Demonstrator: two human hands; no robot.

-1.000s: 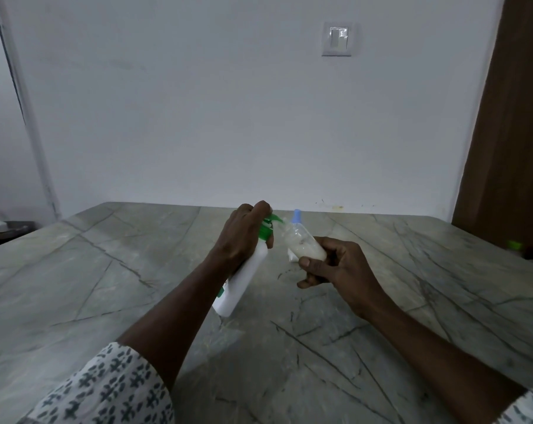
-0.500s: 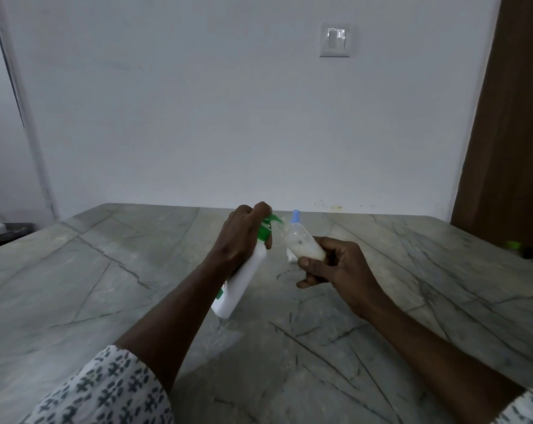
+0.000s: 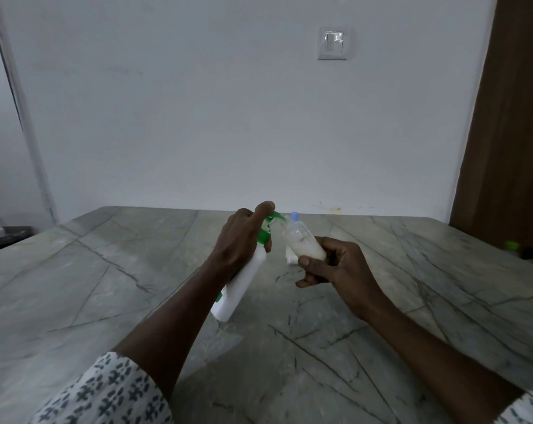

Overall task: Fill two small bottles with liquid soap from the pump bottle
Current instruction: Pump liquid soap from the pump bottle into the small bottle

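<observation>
Single head-worn wide-angle view, facing forward and slightly down across table toward wall

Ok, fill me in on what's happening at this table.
A person is filling a small bottle with soap. The left hand grips the tilted white pump bottle, one finger on its green pump head, with the nozzle at the small bottle's mouth. The right hand holds the clear small bottle tilted, with whitish soap in its lower part. A blue cap shows just behind; what it tops is mostly hidden.
</observation>
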